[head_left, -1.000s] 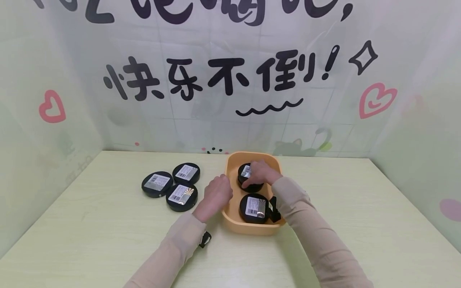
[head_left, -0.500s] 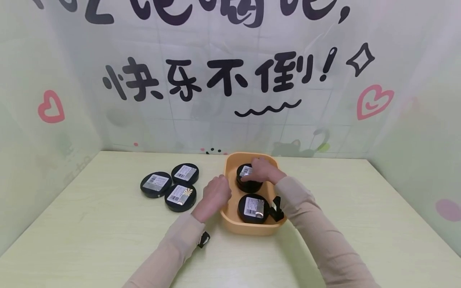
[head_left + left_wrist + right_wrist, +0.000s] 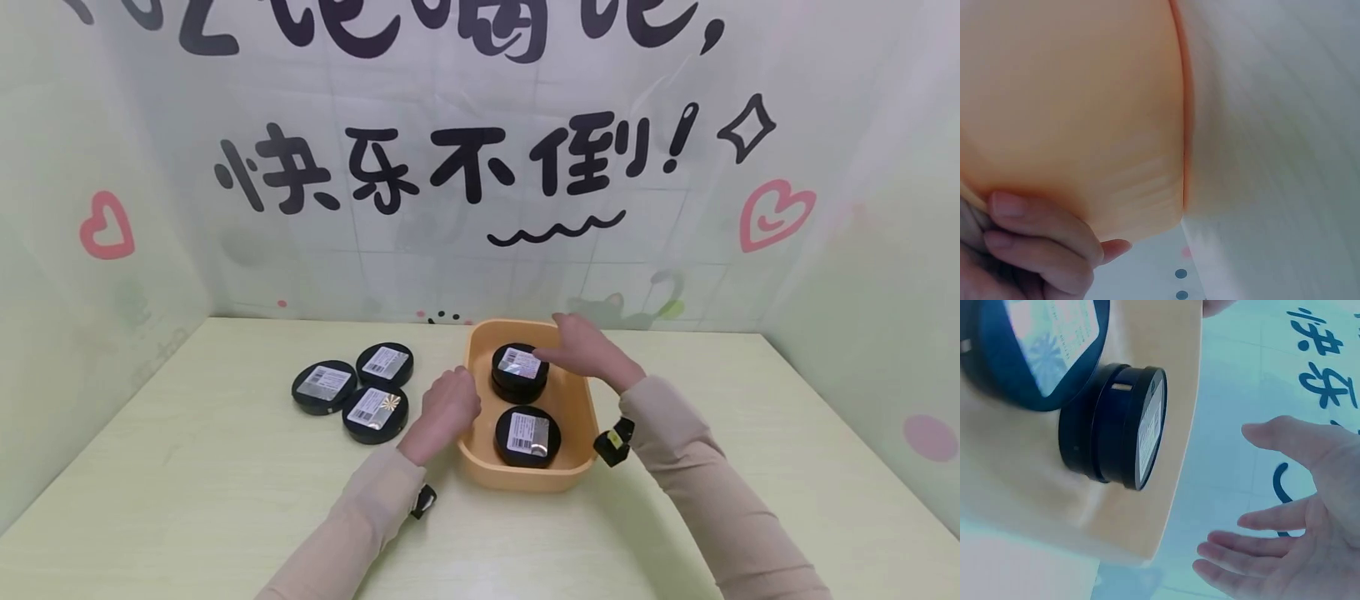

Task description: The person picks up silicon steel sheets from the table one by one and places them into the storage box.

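An orange plastic bin (image 3: 585, 417) stands on the table with flat round black cases inside, each bearing a silver-white label. Toward its back, one round black case (image 3: 520, 363) lies stacked on another; a single case (image 3: 527, 436) lies near the front. My left hand (image 3: 450, 406) grips the bin's left rim with curled fingers, seen close up on the orange wall (image 3: 1097, 112) in the left wrist view. My right hand (image 3: 588, 346) hovers over the bin's right rim, holding nothing. In the right wrist view its fingers (image 3: 1254, 544) are spread, apart from the stacked cases (image 3: 1116, 425).
Left of the bin, three more round black cases (image 3: 325, 386) sit close together on the pale table (image 3: 187, 500). Behind the table hangs a backdrop (image 3: 420, 275) with black lettering, and similar panels rise on both sides.
My right hand has let go of the upper stacked case and moved right and up, away from it. The case stays on the stack. My left hand keeps its place on the rim.
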`<state>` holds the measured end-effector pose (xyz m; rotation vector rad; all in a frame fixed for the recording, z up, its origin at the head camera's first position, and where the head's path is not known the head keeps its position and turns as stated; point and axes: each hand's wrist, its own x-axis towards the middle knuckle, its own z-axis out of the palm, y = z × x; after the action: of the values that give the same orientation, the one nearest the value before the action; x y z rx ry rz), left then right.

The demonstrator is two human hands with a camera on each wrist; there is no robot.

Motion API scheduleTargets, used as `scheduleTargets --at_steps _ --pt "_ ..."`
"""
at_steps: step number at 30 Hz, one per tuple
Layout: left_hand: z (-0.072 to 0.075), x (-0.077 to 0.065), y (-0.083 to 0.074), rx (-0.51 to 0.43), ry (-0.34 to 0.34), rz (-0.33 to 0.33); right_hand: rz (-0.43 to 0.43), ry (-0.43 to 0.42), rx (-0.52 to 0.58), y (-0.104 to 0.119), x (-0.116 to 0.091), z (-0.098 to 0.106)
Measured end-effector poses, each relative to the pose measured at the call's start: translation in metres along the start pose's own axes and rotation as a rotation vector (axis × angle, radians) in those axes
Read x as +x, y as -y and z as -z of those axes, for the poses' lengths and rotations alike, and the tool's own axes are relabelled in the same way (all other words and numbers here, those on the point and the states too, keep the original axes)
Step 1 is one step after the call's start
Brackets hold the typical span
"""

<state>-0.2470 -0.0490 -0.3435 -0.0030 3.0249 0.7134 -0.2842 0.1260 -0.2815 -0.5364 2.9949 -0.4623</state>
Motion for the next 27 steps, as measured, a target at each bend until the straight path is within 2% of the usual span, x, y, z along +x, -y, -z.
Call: scheduleTargets --at_steps 5,8,16,22,27 --pt "0.000 0.000 0.000 0.004 -0.002 0.001 -0.020 -0.075 0.010 -0.013 -0.015 -0.004" --pt "0.000 0.000 -0.001 0.006 -0.002 0.003 -0.027 -0.091 0.016 -0.021 -0.022 -0.012" --pt "0.000 0.000 -0.002 0.001 -0.002 0.000 -0.050 -0.082 0.085 -0.034 -0.031 -0.033" --pt "0.001 0.000 -0.001 0.012 0.008 0.014 -0.078 -0.049 0.159 -0.037 -0.037 -0.049" --pt "0.002 0.000 -0.001 0.009 0.017 0.011 -0.074 -0.067 0.185 -0.038 -0.039 -0.058"
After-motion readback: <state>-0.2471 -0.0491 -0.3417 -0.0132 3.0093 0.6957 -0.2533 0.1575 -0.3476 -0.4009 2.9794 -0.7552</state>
